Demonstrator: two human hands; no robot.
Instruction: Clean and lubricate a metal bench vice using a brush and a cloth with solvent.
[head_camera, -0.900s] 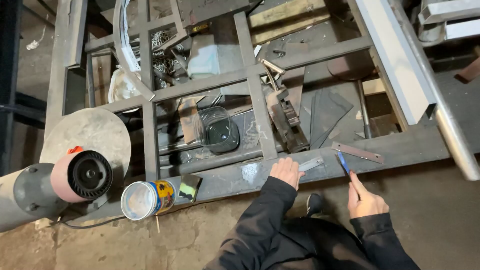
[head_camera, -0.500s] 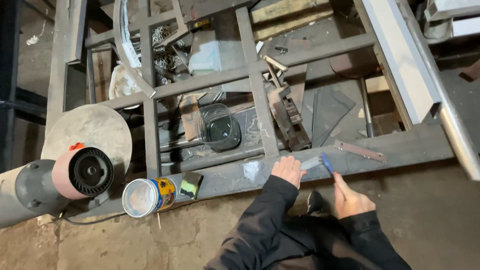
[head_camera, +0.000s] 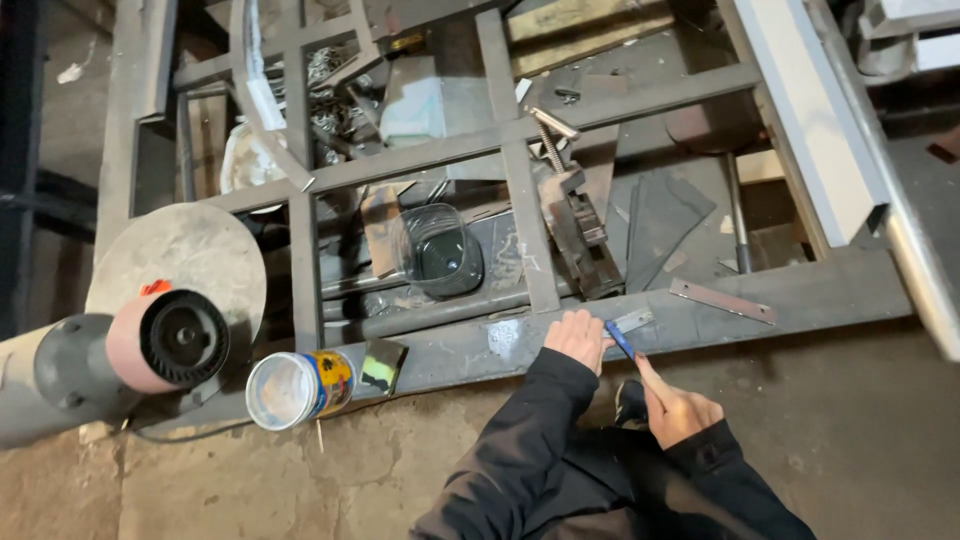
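My left hand (head_camera: 578, 338) rests fingers-down on the front steel beam (head_camera: 800, 295) of a welded frame, pressing on the left end of a small flat metal piece (head_camera: 634, 320). My right hand (head_camera: 678, 407) grips a thin blue marker (head_camera: 620, 340). Its tip touches the beam right beside my left fingers. Both sleeves are black. A second flat metal strip (head_camera: 722, 300) lies loose on the beam further right.
A clamp (head_camera: 578, 225) and a clear glass jar (head_camera: 440, 252) sit inside the frame. A tin can (head_camera: 298, 387) lies on its side at the front left near a dark pad (head_camera: 383, 366). A grinder motor with a round disc (head_camera: 180, 265) stands at the left.
My right hand has moved left with the marker, from near the loose strip to right beside my left hand. My left hand has stayed on the beam.
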